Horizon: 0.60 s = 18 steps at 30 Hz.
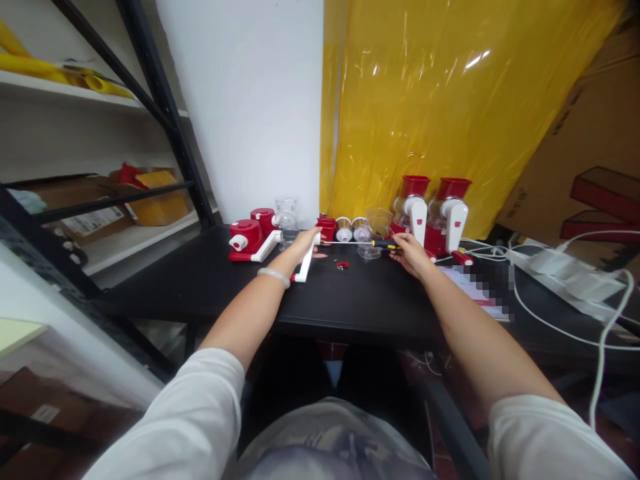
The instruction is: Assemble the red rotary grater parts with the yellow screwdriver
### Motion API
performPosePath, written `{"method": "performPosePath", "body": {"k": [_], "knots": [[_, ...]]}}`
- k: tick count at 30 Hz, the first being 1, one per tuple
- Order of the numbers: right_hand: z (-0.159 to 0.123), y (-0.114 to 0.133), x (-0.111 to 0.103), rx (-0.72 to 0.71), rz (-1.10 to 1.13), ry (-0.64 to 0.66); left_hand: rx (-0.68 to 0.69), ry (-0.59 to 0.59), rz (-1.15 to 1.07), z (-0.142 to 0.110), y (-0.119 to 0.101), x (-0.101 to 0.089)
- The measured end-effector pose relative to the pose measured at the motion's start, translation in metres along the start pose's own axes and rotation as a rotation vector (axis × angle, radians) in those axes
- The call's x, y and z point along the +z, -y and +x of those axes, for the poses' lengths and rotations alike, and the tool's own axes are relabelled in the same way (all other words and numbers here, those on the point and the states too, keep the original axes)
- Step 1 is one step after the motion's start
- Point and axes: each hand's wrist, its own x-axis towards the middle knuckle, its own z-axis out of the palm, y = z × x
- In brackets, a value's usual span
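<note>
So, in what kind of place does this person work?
Probably a small workshop or assembly corner: a screwdriver in the right hand, several red-and-white crank machines, and shelving with cardboard boxes.

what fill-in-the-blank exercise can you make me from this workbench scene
The right hand grips a long-shafted screwdriver with a black and ____ handle.
The left hand holds an L-shaped plastic crank arm coloured ____.
The upright red-and-white plastic machines before the glossy yellow plastic curtain number ____.

Missing words: yellow; white; two.
</note>
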Motion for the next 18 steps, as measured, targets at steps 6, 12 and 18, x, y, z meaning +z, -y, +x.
{"method": "performPosePath", "body": {"k": [6, 12, 18], "knots": [[-0.001, 0.003, -0.002, -0.006, 0.060, 0.061, 0.010, 0.006, -0.001, -0.001, 0.000, 0.000], [0.006, -0.002, -0.002, -0.100, -0.212, -0.016, 0.015, 0.000, -0.013, -0.001, -0.001, -0.001], [0.011, -0.010, -0.008, -0.199, -0.337, -0.004, -0.001, -0.001, -0.012, -0.002, -0.002, 0.000]]}}
